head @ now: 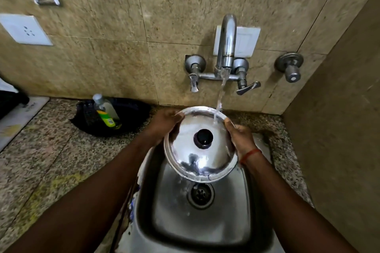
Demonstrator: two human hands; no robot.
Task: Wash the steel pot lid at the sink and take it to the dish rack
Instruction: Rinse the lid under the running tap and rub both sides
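Note:
A round steel pot lid (185,150) with a black knob in its middle is held over the steel sink (236,222), knob side facing me. My left hand (164,124) grips its upper left rim, and my right hand (241,137) grips the right rim. Water runs from the wall tap (226,43) onto the lid's upper right edge. The lid hides the fingers behind it. No dish rack is in view.
A black dish (131,117) holding a bottle of green liquid (104,112) stands on the granite counter (41,160) left of the sink. A side wall rises close on the right. Two tap levers and a separate valve (291,68) jut from the tiled wall.

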